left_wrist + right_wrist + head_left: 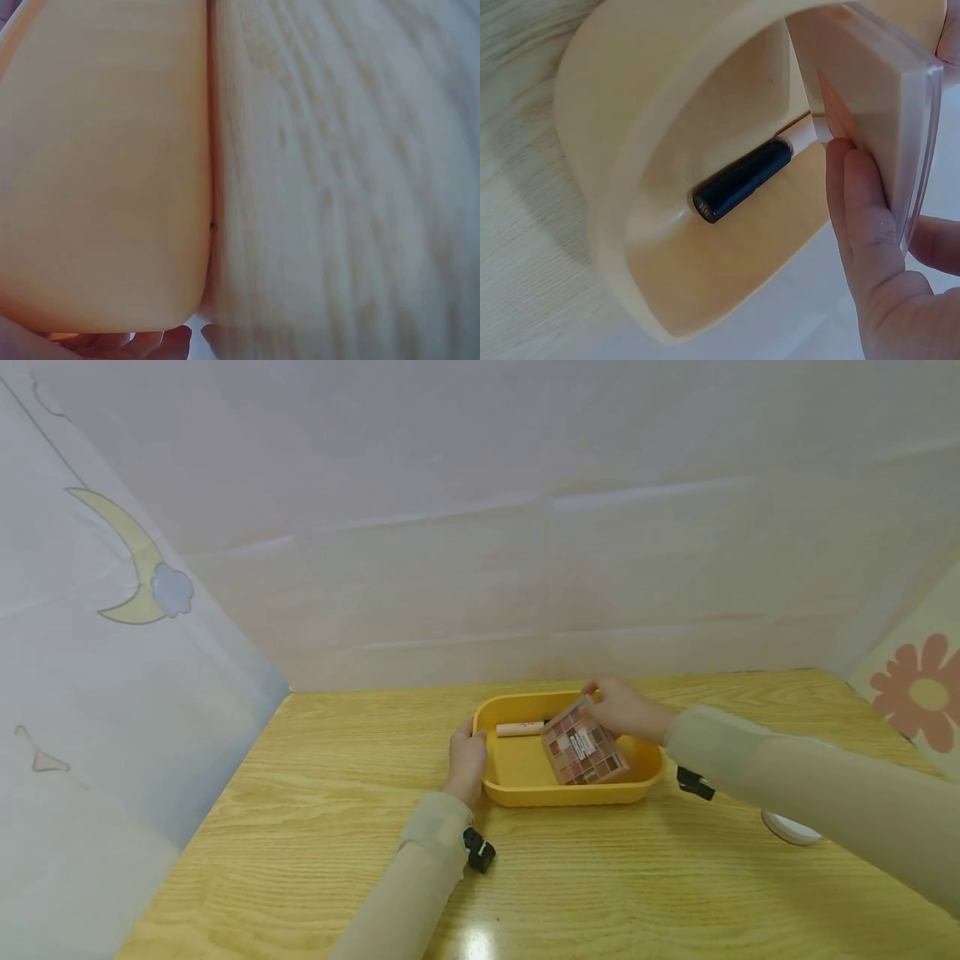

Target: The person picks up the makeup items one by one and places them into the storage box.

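A yellow oblong bin (570, 797) stands on the wooden table. My left hand (467, 762) grips its left end, and the left wrist view shows fingertips past the corner of the bin's wall (105, 165). Inside, an eyeshadow palette (581, 747) with a grid of pink and brown shades leans at a tilt. My right hand (630, 708) pinches the palette by its upper right edge, fingers on its plain back and thumb on the other face. A pale pink cosmetic tube (520, 728) with a black cap (742, 180) lies along the bin's far side, partly hidden by the palette.
A white round object (793, 829) sits on the table at the right, partly covered by my right sleeve (780, 777). Behind the table (322, 827) hangs a pale cloth wall (450, 585) with a moon print on the left and a flower print on the right.
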`<state>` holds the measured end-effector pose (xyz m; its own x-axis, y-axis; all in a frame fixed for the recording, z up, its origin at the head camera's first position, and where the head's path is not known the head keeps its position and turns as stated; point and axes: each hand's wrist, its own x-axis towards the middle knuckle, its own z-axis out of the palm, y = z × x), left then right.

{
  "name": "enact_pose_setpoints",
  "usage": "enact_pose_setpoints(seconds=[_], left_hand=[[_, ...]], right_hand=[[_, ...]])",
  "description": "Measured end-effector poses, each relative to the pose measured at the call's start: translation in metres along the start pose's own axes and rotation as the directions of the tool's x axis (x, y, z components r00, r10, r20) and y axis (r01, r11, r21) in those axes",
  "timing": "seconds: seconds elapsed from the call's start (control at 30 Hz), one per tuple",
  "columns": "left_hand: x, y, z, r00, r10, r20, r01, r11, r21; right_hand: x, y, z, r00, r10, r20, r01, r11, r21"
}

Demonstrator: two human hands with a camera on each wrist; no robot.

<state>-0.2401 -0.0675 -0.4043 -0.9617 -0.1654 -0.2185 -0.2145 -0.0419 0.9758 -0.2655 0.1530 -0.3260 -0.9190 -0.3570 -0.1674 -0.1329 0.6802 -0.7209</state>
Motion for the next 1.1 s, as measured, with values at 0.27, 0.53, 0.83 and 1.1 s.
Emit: enact_pose_setpoints(seconds=[0.27, 0.53, 0.83, 1.1], left_hand=[[-0.001, 0.000, 0.002, 1.000, -0.001, -0.001, 0.001, 1.000, 0.000], [0.000, -0.002, 0.001, 1.000, 0.013, -0.009, -0.012, 1.000, 0.009], [0.000, -0.003, 0.002, 1.000, 0.013, -0.019, -0.013, 1.000, 0.007], [0.001, -0.002, 0.002, 0.999, 0.022, -0.026, -0.022, 1.000, 0.010]], right_hand=[[0.007, -0.001, 0.005, 1.000, 0.015, 0.020, -0.015, 1.000, 0.010], [0.014, -0.001, 0.008, 0.999, 0.027, 0.046, -0.026, 0.999, -0.021], [0.020, -0.002, 0.011, 0.996, 0.014, 0.083, -0.013, 1.000, -0.015], [0.029, 0.001, 0.011, 0.996, 0.048, 0.078, -0.045, 0.998, -0.037]])
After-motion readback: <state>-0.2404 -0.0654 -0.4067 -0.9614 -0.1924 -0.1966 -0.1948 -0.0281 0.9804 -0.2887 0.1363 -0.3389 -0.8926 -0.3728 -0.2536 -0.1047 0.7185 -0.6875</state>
